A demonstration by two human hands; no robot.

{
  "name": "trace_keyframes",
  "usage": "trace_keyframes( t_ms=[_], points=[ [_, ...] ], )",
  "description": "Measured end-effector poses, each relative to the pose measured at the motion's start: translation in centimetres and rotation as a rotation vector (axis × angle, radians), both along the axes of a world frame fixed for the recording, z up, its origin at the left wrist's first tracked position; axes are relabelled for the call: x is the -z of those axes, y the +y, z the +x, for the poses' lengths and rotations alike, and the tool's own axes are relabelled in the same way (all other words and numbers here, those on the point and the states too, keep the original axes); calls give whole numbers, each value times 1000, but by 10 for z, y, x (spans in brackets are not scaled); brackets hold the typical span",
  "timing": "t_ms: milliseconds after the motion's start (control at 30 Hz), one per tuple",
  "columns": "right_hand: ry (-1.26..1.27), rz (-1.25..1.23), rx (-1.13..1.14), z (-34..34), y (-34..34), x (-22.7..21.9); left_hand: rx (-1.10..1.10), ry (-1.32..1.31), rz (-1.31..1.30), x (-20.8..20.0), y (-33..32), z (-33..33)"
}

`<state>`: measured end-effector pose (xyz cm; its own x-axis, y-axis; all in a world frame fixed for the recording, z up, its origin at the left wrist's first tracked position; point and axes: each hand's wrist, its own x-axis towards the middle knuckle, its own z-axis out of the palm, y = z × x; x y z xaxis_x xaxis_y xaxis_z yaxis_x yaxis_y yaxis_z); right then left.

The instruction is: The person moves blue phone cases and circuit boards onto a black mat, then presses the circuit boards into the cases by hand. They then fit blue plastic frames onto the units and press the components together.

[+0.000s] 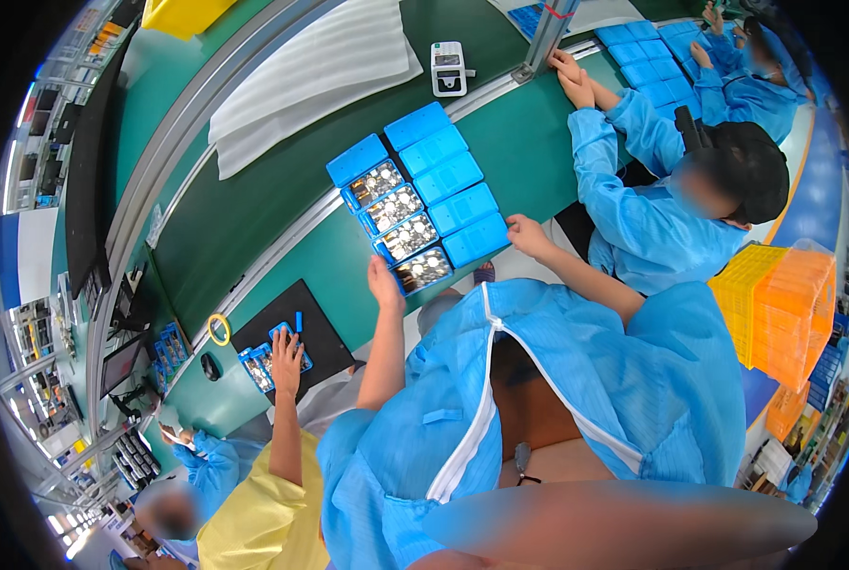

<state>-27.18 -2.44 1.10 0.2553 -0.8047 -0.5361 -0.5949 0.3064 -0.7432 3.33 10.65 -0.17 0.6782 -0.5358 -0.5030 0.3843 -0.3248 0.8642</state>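
Observation:
Two rows of blue plastic cases lie on the green table before me. Most of the left row is open blue cases (406, 237) showing gold and silver round parts and circuitry. The right row is closed blue cases (447, 180). My left hand (384, 283) is closed at the left edge of the nearest open case, its fingers partly hidden. My right hand (531, 237) has its fingers bent against the right end of the nearest closed case (475, 239).
A co-worker's hand (286, 359) rests on blue cases on a black mat (320, 332) to the left. Another person (652, 199) sits at the right. White foam sheets (310, 85) and a small white device (448, 68) lie beyond a metal rail. Yellow and orange crates (766, 304) stand right.

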Motion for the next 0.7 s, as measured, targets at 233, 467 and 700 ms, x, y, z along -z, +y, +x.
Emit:
trace_keyframes(
  t_ms=[233, 467, 700],
  points=[
    [0, -53, -53, -3, 3, 14, -35, 118, -96, -10, -4, 3],
    [-122, 105, 47, 1, -4, 15, -47, 33, 62, -17, -14, 7],
    [68, 11, 123, -18, -37, -15, 55, 199, 102, -31, -31, -27]
  ],
)
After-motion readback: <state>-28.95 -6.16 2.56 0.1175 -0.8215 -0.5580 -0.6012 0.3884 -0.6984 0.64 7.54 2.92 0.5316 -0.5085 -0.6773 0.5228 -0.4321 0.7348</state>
